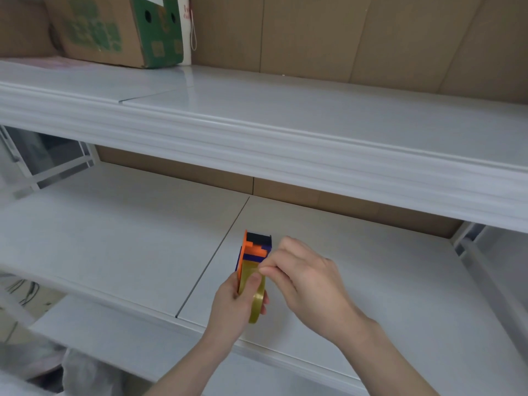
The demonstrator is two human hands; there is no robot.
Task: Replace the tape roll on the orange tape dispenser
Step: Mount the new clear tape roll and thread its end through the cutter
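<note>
The orange tape dispenser (248,251), with dark blue and black parts at its head, is held on edge above the lower white shelf (120,232). A yellowish clear tape roll (256,301) sits on it. My left hand (233,308) grips the dispenser and roll from below, thumb pressed on the roll's face. My right hand (307,277) comes in from the right, with thumb and forefinger pinched on the tape at the top of the roll, just below the dispenser's head. The pinched tape end is hidden by the fingers.
An upper white shelf (285,110) juts out above the hands, close overhead. A cardboard box (114,30) with green print stands at its far left. Brown cardboard panels (343,38) line the back. A seam (217,252) splits the lower shelf just left of the dispenser.
</note>
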